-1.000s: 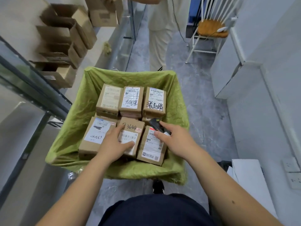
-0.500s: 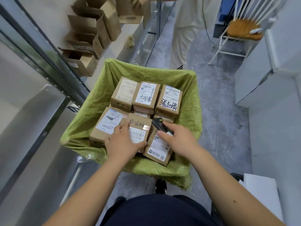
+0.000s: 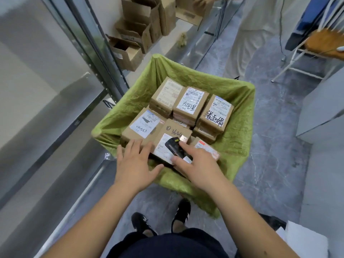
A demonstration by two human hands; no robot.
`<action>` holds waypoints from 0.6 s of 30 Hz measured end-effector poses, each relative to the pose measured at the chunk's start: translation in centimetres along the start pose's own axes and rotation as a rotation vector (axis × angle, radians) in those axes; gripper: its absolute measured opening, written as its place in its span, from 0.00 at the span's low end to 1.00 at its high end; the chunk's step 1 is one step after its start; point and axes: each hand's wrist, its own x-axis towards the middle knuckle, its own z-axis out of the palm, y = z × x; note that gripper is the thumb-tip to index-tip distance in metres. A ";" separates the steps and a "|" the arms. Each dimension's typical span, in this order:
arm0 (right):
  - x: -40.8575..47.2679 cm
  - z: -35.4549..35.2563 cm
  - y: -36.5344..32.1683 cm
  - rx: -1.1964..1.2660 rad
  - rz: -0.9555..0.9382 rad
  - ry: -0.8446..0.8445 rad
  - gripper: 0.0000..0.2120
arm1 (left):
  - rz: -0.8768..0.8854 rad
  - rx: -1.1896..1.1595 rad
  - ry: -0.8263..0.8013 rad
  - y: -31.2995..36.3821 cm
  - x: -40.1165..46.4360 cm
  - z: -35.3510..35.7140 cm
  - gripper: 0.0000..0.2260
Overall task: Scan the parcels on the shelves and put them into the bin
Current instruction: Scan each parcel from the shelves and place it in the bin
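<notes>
A bin lined with a green bag (image 3: 240,116) stands in front of me, filled with several brown cardboard parcels bearing white labels. The nearest middle parcel (image 3: 175,130) has digits handwritten on top. My right hand (image 3: 200,164) holds a black scanner (image 3: 175,147) over that parcel's label. My left hand (image 3: 135,162) hovers with fingers spread over the bin's near left corner, beside the parcel with a large label (image 3: 143,125). It holds nothing.
Metal shelving (image 3: 89,58) runs along my left, with several opened cardboard boxes (image 3: 128,51) on a lower shelf. Another person in light trousers (image 3: 256,40) stands beyond the bin. A white chair (image 3: 320,45) and grey cabinets (image 3: 320,112) are at the right.
My left hand has let go of the middle parcel and pulled back to the left. My right hand with the scanner has shifted left over that parcel. The view has turned towards the shelving.
</notes>
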 end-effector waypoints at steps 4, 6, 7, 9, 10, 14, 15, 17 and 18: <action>0.0 2.7 -3.2 -0.045 -0.117 -0.080 0.32 | -0.109 -0.016 -0.023 -2.5 -3.2 0.0 0.46; -0.5 4.2 -4.9 -0.075 -0.183 -0.144 0.32 | -0.172 -0.048 -0.002 -4.3 -5.1 -0.1 0.46; -0.9 5.0 -5.8 -0.101 -0.219 -0.177 0.32 | -0.207 -0.063 0.016 -5.3 -6.1 -0.1 0.45; -1.7 6.8 -7.7 -0.142 -0.280 -0.220 0.33 | -0.287 -0.081 0.053 -7.4 -8.4 -0.1 0.45; -2.2 7.9 -8.7 -0.164 -0.307 -0.237 0.33 | -0.331 -0.091 0.062 -8.5 -9.7 -0.1 0.45; -5.4 12.8 -13.3 -0.233 -0.428 -0.285 0.32 | -0.504 -0.179 0.133 -13.1 -17.6 -0.3 0.44; -6.4 14.3 -14.5 -0.251 -0.464 -0.293 0.32 | -0.542 -0.204 0.154 -14.3 -20.0 -0.5 0.43; -9.0 17.5 -16.7 -0.279 -0.523 -0.324 0.32 | -0.617 -0.251 0.213 -16.7 -25.6 -1.0 0.41; -10.5 19.3 -17.8 -0.281 -0.549 -0.347 0.33 | -0.657 -0.273 0.244 -17.8 -28.7 -1.2 0.41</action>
